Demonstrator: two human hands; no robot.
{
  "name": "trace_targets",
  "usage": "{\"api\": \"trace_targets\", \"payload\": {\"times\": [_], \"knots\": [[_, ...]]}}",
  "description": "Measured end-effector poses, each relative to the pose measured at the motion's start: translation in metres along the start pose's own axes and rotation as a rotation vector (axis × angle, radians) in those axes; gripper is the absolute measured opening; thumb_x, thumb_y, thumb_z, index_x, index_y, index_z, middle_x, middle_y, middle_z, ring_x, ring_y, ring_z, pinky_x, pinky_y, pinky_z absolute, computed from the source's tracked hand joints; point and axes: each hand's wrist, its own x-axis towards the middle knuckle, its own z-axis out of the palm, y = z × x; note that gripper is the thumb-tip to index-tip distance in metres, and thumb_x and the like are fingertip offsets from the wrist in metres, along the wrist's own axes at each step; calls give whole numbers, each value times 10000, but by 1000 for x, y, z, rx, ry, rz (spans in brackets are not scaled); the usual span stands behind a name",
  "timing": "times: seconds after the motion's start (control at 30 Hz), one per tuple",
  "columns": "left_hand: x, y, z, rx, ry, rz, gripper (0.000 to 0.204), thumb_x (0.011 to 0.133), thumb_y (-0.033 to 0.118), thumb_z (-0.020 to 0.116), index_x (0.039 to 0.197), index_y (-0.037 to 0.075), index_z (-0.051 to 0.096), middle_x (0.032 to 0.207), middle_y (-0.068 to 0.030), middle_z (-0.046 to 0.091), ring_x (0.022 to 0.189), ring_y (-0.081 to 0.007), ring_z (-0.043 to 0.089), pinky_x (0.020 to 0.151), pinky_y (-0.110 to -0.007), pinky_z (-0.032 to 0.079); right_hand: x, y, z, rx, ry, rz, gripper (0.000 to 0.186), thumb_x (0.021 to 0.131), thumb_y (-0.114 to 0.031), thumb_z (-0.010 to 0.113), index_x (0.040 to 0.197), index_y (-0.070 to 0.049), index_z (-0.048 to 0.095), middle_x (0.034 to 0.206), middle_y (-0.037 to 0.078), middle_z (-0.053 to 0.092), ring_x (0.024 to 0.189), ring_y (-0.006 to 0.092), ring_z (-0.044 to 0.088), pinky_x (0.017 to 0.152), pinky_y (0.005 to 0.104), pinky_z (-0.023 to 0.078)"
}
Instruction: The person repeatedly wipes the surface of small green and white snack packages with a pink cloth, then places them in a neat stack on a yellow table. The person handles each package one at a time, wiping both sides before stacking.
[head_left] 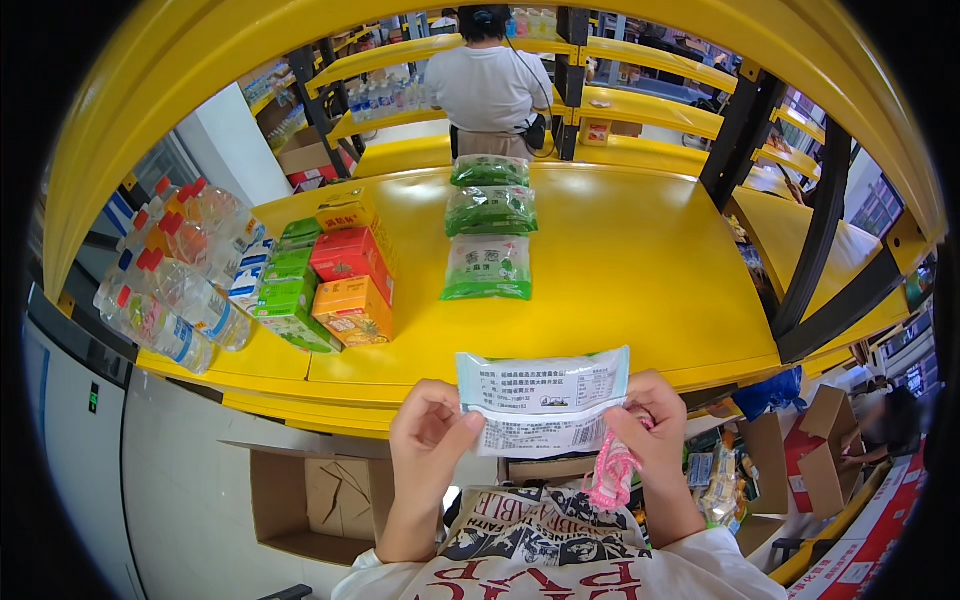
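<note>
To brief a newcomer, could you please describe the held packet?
Find the yellow shelf. Before its near edge, the left hand and right hand hold one packet. Unlike the green-and-white packets on the shelf, it shows a whitish side of small print.

Held packet [540, 398]: glossy plastic film. Shelf [630, 260]: smooth, shiny metal.

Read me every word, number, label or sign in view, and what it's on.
Print is located here, not copied:
Held packet: text lines, table, barcode; smallest too small.
Front green packet: large dark characters.
Cartons: printed, partly too small.
Bottles: labels, too blurred.
Shirt: large red and black letters.
Green sign: too small.
Background print: too blurred.
</note>
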Motion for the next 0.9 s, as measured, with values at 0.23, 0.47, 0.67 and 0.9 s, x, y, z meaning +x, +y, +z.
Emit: {"api": "trace_targets", "payload": {"times": [0.23,0.47,0.67,0.9], "knots": [[-4,5,-2,-5,40,52,170,753,-58,612,834,28,489,808,-45,547,701,-69,498,618,-198,408,2,-9,2,-97,38,-44,290,734,67,625,989,2,504,727,15,570,644,40,510,591,162,395],[-3,0,-5,80,31,160,175,730,-84,622,842,4,521,864,-84,555,785,-122,528,724,-241,422,6,-2,2,-164,34,-267,257,723,78,618,950,-10,538,757,45,574,679,72,520,610,193,402],[-2,1,-8,128,1,201,143,727,-86,618,831,-4,565,914,-101,561,807,-124,530,712,-228,423,9,-8,-10,-236,-77,-146,178,712,92,584,857,-5,624,765,50,581,661,77,507,601,197,388],[-1,-2,-18,53,-37,145,113,750,-68,599,849,-17,581,962,-105,554,824,-123,536,723,-218,423,14,-9,-24,-246,-234,-221,261,691,107,564,909,-3,656,729,57,613,574,72,511,526,190,383]]}}
